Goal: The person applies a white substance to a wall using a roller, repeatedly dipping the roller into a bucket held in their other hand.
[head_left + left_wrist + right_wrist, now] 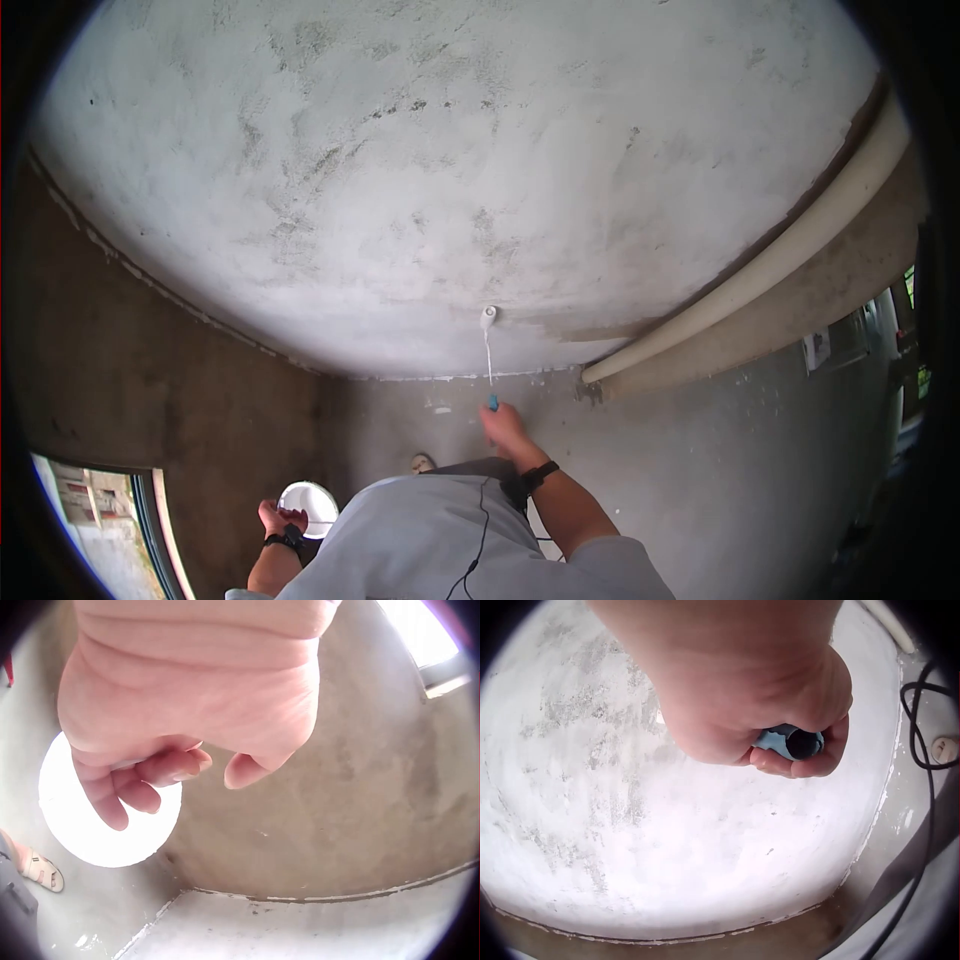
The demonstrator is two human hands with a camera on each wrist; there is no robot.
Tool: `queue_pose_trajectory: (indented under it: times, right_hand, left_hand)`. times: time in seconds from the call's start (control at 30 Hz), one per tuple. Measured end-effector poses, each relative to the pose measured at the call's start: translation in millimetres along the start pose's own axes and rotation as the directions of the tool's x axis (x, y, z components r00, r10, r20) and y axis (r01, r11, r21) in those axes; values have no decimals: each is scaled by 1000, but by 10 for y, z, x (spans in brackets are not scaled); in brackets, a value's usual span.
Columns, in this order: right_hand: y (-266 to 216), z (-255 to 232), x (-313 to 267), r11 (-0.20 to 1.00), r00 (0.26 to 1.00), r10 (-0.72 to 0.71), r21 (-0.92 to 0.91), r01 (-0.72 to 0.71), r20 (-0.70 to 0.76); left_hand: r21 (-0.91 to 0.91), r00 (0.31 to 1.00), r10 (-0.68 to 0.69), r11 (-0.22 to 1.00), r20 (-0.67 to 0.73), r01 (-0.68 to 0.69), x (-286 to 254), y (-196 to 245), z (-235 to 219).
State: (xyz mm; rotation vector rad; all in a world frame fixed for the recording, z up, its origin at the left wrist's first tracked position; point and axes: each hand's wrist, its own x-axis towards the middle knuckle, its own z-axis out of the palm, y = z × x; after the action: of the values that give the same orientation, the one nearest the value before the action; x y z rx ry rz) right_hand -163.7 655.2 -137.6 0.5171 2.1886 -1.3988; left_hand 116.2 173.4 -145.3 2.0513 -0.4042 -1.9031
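One broad wall (440, 170) fills most of the room, its plaster rough and mottled, whitewashed in uneven patches with grey showing through. A pale round pipe (760, 270) runs slantwise along its right edge, and a bare brown wall (130, 380) stands at the left. The concrete floor (720, 450) is dull and speckled with white drips. The right hand (503, 425) is clenched around the blue handle (787, 741) of a paint roller (489, 316), whose small white sleeve presses against the wall low down, on a thin metal stem. The left hand (281, 518) hangs at the person's side, fingers loosely curled and gripping nothing, above a round white bucket (312, 503) on the floor.
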Motion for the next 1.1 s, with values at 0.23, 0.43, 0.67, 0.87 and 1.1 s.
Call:
queue_pose_trajectory:
  times: [0.23, 0.43, 0.67, 0.87, 1.1]
  right_hand:
    - [740, -234, 489, 974, 966, -181, -168, 150, -186]
    - [1025, -787, 590, 989, 998, -14, 143, 22, -61]
    - [834, -1775, 267, 980, 972, -111, -185, 73, -208]
    - [1129, -2483, 474, 999, 934, 16, 48, 1, -358]
    - [1000, -3553, 753, 907, 930, 145, 421, 11, -337]
  left_hand:
    - [-5, 999, 17, 1000, 42, -17, -36, -223, 257]
    - [60, 998, 52, 997, 33, -54, -454, -507, 721]
    - [98, 995, 97, 990, 33, -100, -889, -963, 1193]
    - [153, 990, 102, 981, 100, -117, -1035, -1306, 1548]
    - [142, 987, 124, 980, 105, -138, -1390, -1596, 1742]
